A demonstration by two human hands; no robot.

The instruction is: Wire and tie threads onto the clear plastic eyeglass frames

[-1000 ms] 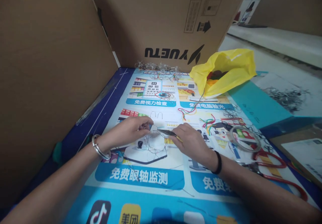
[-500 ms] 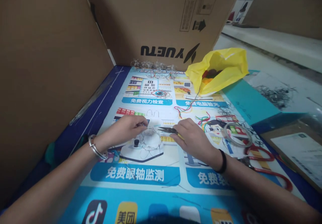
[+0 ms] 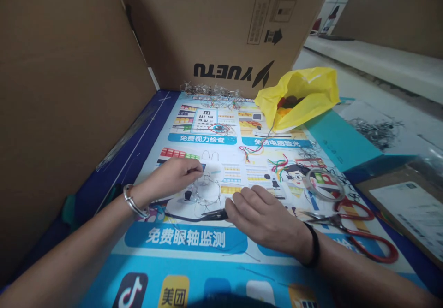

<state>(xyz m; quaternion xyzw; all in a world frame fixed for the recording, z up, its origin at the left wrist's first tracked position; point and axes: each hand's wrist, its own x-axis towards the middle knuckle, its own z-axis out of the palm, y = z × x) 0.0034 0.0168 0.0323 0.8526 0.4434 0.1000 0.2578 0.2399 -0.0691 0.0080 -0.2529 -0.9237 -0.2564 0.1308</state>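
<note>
Wirework [image 3: 206, 202], a loose ring of thin, twisted silvery strands, lies on the printed poster [image 3: 166, 266] that covers the worktop, between the two hands. At the far left stands a plain cardboard panel [image 3: 58, 68], meeting a second cardboard panel [image 3: 207, 26] across the back, whose YUETU lettering is upside down. Next comes the left hand [image 3: 176, 174], a silver bracelet [image 3: 128, 201] at its wrist; its fingers are pinched closed at the upper left edge of the ring, holding it there (the exact strand is too small to make out). Further back, a tangle of clear pieces and fine wire [image 3: 211, 89] lies along the foot of the back panel. Just beyond the ring's lower edge, the dark nose of the pliers [image 3: 217, 215] points left; whether it touches the wire, I cannot tell. Their handles are hidden inside the right hand [image 3: 265, 218], whose fingers are wrapped firmly round them, with a black band [image 3: 314, 243] at the wrist. Behind that hand lie red, green and yellow threads [image 3: 279, 164]; a yellow bag [image 3: 313, 98] gapes beyond them, something orange and dark showing inside. Right of the hand come a clear tape roll [image 3: 340, 189] and, near it, red-handled scissors [image 3: 334, 220], blades pointing left. Furthest right are a teal box flap [image 3: 341, 142], a heap of dark wire pieces [image 3: 375, 133] and a package with a white label [image 3: 408, 216].
</note>
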